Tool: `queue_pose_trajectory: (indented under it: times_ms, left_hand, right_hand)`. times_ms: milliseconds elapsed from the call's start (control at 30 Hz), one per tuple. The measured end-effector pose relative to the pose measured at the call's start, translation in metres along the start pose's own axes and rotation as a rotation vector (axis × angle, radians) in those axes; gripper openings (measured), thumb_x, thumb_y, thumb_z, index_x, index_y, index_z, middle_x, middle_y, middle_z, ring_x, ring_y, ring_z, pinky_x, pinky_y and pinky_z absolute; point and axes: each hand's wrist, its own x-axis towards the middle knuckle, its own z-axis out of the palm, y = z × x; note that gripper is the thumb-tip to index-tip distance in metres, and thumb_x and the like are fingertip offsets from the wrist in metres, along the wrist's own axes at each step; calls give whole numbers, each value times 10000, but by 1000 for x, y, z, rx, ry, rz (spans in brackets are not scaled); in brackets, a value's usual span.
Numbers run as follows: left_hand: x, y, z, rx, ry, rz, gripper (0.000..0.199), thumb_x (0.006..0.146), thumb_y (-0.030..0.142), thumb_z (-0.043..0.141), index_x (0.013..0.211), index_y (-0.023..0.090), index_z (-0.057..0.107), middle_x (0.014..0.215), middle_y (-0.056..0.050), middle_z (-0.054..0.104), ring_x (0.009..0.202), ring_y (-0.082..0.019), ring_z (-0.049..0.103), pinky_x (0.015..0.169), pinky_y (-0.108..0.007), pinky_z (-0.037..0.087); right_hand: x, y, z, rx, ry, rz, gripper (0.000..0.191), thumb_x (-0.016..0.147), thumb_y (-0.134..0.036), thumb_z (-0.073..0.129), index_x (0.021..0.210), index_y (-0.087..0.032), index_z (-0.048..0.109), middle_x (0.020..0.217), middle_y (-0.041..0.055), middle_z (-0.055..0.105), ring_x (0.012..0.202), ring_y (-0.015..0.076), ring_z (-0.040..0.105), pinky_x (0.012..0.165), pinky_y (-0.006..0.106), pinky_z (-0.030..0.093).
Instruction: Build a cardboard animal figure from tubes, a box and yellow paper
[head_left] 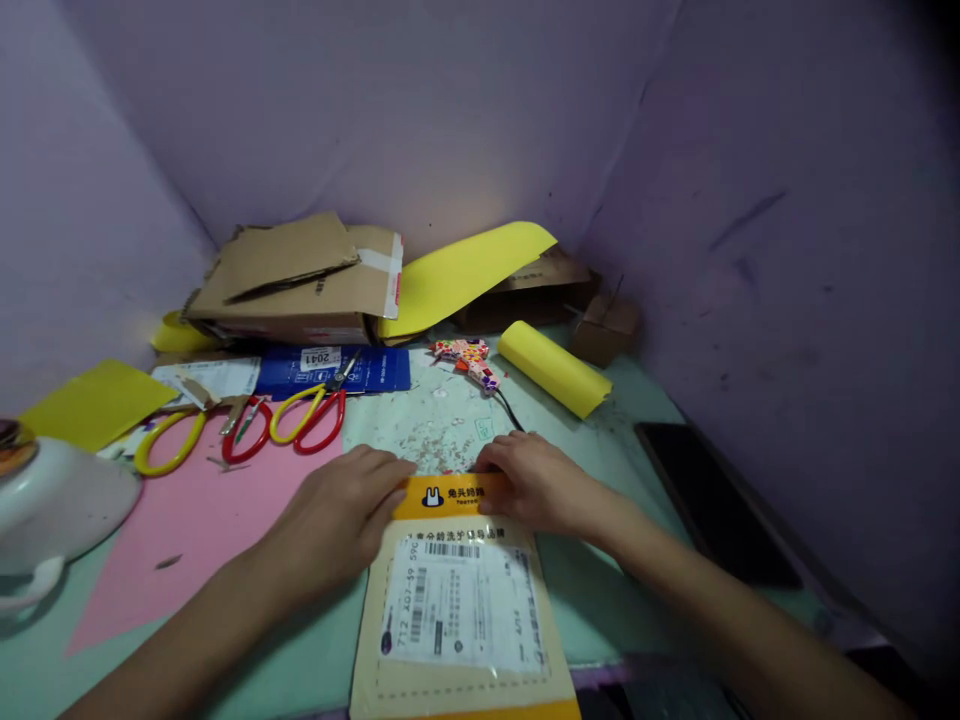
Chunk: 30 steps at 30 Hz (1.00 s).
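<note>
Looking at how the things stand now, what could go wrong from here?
The package seems to reach past the table's near edge, so it might slip down if both hands let go. The black cord runs close to the right hand; a snag might drag the patterned glue gun. A wide sweep of the left hand might knock the scissors.

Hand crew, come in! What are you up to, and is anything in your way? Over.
Left hand, right hand: at packet's top corners. Packet label-up, nothing on it but hands. Glue gun lies beyond. Over.
</note>
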Motion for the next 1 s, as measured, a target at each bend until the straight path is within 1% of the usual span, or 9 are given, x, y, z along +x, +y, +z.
queue_pose_trajectory:
  times_ms: [33,67,133,233,300,500,667,800,1000]
  left_hand:
    - [10,3,-1,-33,-117,-60,274,870,223,384,969,188,638,913,-86,661,864,-226,575,738,-364,461]
    - [20,6,-1,-51,-185,-113,266,849,224,405,937,194,655,894,-84,659,863,-230,573,741,-365,444]
    - [36,6,0,-76,-244,-145,243,804,223,447,850,219,685,829,-56,675,798,-209,586,686,-325,426]
    - [49,0,2,-105,-276,-173,200,750,255,503,763,251,703,730,-11,700,669,-173,591,573,-278,381]
    - [51,-2,4,-108,-282,-199,183,727,278,525,741,257,706,697,-3,705,634,-170,587,539,-277,349]
    - [50,2,7,-91,-272,-219,144,681,270,537,686,244,679,659,-2,684,601,-170,559,522,-287,304]
    - [49,2,6,-89,-284,-217,92,647,281,569,668,254,654,634,22,662,579,-160,544,499,-276,285]
    - [49,4,6,-67,-295,-216,80,659,292,573,671,255,643,660,17,669,605,-167,563,504,-274,294]
    - [48,10,11,42,-288,-176,67,688,263,544,630,232,555,620,-6,636,550,-198,550,466,-292,271]
  right_hand:
    - [3,1,-1,18,-12,0,209,694,-248,671,887,-169,669,869,70,688,781,209,590,666,298,424]
    - [6,2,-3,37,-24,-2,199,692,-244,667,878,-172,666,839,54,693,727,185,592,606,266,414]
    - [14,4,-5,65,-44,-16,185,707,-236,646,878,-169,670,794,32,701,654,149,589,529,225,390]
    - [29,3,-7,84,-78,-79,196,733,-209,610,903,-173,698,809,18,721,672,127,609,559,198,404]
    - [37,0,-7,77,-109,-134,214,713,-198,616,900,-186,719,796,6,730,676,121,617,581,187,407]
    - [48,-9,-7,10,-186,-224,207,628,-170,603,784,-176,739,666,-1,705,547,106,557,518,192,362]
    - [56,-13,-10,-25,-254,-218,176,587,-259,650,721,-180,733,628,-8,689,523,106,536,479,196,332]
    - [61,-15,-11,-81,-313,-204,197,594,-312,648,731,-195,727,651,-14,695,530,106,538,469,196,320]
    - [61,-15,-8,-194,-292,-268,203,593,-319,618,728,-197,708,645,0,686,496,109,469,460,217,303]
